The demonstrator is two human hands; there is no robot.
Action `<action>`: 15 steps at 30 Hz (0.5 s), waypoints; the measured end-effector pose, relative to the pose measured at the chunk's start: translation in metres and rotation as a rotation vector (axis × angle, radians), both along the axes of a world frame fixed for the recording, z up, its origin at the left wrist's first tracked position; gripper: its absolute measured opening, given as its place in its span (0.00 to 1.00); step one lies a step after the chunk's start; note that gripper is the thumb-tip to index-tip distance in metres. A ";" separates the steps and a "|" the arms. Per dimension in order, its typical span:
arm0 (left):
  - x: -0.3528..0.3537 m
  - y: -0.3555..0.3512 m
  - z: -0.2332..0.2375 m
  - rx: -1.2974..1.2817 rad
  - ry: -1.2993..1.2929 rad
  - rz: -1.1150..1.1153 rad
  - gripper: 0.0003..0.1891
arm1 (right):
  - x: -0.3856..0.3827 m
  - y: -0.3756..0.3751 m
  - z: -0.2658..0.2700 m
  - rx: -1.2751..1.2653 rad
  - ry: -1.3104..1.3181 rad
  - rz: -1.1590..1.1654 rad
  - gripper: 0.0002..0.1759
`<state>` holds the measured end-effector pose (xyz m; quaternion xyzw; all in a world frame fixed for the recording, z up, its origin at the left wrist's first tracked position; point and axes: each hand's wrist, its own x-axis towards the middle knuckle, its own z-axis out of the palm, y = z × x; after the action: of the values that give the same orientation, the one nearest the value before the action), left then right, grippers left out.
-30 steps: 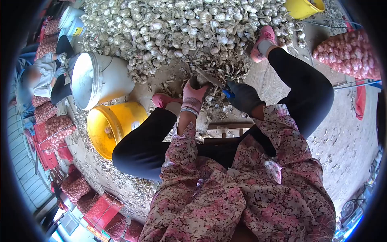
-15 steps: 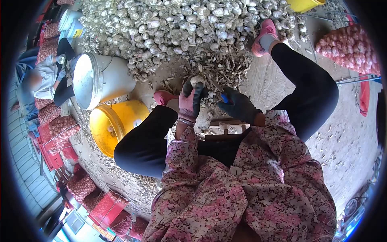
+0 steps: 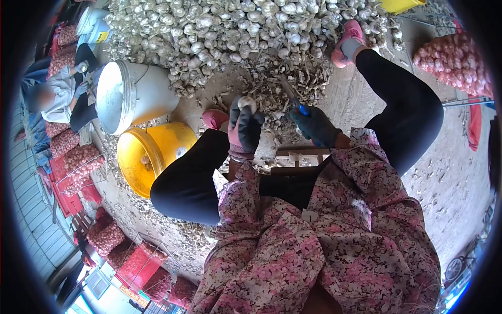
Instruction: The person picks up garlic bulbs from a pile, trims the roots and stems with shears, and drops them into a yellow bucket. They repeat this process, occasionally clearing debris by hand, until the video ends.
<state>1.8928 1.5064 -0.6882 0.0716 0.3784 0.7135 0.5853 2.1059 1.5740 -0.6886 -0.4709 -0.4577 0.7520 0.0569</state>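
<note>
My left hand (image 3: 244,130), in a pink glove with dark coated fingers, is closed around a garlic bulb (image 3: 247,104) that shows pale at its fingertips. My right hand (image 3: 315,125), gloved in the same dark coating, grips the blue handle of a knife (image 3: 288,89), its blade pointing up and to the left. Blade and bulb are apart. Beyond both hands lies a large heap of garlic bulbs (image 3: 230,36), with cut stalks and dry trimmings (image 3: 298,78) scattered along its near edge.
Left of my leg stand a white bucket (image 3: 149,94) and a yellow bucket (image 3: 183,138) tipped toward the left. Another person (image 3: 63,97) sits at far left near red net sacks of garlic (image 3: 78,159). A full net sack (image 3: 452,60) lies at right.
The knife has swung away from the garlic bulb, its blade now pointing more upward. My left hand has lowered slightly and turned, with the bulb still in its grasp.
</note>
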 end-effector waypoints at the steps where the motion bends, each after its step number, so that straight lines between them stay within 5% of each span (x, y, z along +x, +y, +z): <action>1: -0.003 0.002 -0.008 0.033 0.492 -0.096 0.20 | 0.002 0.000 -0.004 0.036 0.018 0.010 0.21; 2: -0.002 -0.006 -0.013 0.025 0.492 -0.086 0.20 | 0.004 -0.008 -0.009 0.030 0.018 0.022 0.21; 4: 0.006 -0.009 -0.013 0.187 0.845 -0.212 0.17 | 0.000 -0.017 0.016 0.817 -0.085 0.101 0.28; 7: 0.014 -0.004 -0.010 -0.070 0.488 -0.202 0.18 | -0.002 -0.015 0.022 1.159 -0.269 0.299 0.38; 8: 0.015 -0.001 -0.008 -0.195 0.312 -0.194 0.19 | -0.001 -0.014 0.025 1.155 -0.269 0.299 0.38; 10: 0.006 -0.001 -0.034 -0.224 0.402 -0.199 0.18 | 0.000 -0.010 0.034 1.080 -0.452 0.496 0.41; 12: 0.010 0.002 -0.036 -0.242 0.900 -0.144 0.21 | 0.001 -0.008 0.032 1.071 -0.478 0.521 0.42; 13: 0.010 0.003 -0.034 -0.245 0.896 -0.150 0.21 | 0.002 -0.008 0.031 1.068 -0.503 0.549 0.43; 15: 0.009 0.004 -0.025 -0.476 1.425 -0.303 0.29 | 0.003 -0.014 0.026 1.042 -0.504 0.524 0.43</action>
<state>1.9023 1.5101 -0.7129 0.4376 0.7938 0.3061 0.2911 2.1086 1.5599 -0.6628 -0.4166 -0.8629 0.2857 -0.0168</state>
